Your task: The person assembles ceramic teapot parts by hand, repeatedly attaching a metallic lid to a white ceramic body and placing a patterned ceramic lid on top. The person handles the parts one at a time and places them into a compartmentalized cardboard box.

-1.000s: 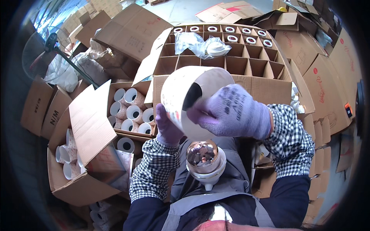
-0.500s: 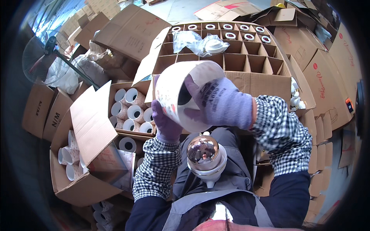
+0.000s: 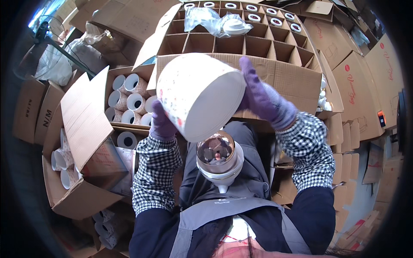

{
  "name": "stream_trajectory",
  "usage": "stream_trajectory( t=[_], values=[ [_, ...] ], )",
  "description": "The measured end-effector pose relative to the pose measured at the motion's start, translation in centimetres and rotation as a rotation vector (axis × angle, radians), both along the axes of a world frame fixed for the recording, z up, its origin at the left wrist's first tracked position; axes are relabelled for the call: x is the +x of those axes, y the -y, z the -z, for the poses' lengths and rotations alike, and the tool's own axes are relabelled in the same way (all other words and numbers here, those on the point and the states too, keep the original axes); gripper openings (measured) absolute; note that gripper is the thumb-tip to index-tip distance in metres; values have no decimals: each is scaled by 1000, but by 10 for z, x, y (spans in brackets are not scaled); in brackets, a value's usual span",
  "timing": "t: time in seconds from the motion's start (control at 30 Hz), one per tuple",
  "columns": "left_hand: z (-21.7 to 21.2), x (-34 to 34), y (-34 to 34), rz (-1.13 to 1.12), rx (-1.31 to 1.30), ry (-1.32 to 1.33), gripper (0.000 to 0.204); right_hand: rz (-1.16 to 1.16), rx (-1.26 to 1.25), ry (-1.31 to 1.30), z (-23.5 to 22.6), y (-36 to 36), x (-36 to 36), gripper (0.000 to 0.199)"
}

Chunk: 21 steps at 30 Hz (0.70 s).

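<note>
A wide white cylindrical shell with a small red floral print (image 3: 185, 86) is tilted in front of me, a plain white end toward my lap. My left hand (image 3: 161, 122), in a purple glove, grips its lower left side; most of its fingers are hidden behind the shell. At the shell's right edge is my right hand (image 3: 262, 96), also gloved in purple, its fingers stretched out and apart. Between my thighs sits a white spouted piece (image 3: 223, 172) with a shiny coppery dome (image 3: 216, 148) rising from it.
A divided carton (image 3: 241, 64) stands ahead, with white rings in its far cells and a bagged white lid (image 3: 235, 26) on top. Left are cartons of printed cylinders (image 3: 134, 102) and a raised flap (image 3: 84, 116). A fan (image 3: 41, 32) stands far left; cartons (image 3: 352, 94) line the right.
My right hand has come out of the shell to its right edge. The shell has turned and moved slightly left, its plain end now showing. The view has shifted.
</note>
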<state>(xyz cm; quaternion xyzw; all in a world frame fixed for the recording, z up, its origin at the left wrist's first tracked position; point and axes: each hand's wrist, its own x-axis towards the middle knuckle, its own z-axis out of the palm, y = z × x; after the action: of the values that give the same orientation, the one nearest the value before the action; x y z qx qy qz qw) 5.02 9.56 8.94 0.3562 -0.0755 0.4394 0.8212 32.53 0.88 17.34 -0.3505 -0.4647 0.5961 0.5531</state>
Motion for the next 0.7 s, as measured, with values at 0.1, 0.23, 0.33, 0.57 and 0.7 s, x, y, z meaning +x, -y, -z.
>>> stream_trajectory(
  t=[0.1,0.23,0.33,0.57,0.7],
  values=[
    [-3,0,4,-195,56,-266,80,-115,151,-100,28,9,-19,99],
    [8,1,21,-257,157,-409,69,-55,227,112,73,16,-23,114],
    [25,-2,40,-223,116,-400,81,-108,186,223,103,36,-21,119],
    [48,-6,84,-319,85,-604,86,-116,-5,164,121,62,-20,122],
    [66,-6,94,-326,97,-567,89,-118,-23,163,130,70,-16,124]
  ],
)
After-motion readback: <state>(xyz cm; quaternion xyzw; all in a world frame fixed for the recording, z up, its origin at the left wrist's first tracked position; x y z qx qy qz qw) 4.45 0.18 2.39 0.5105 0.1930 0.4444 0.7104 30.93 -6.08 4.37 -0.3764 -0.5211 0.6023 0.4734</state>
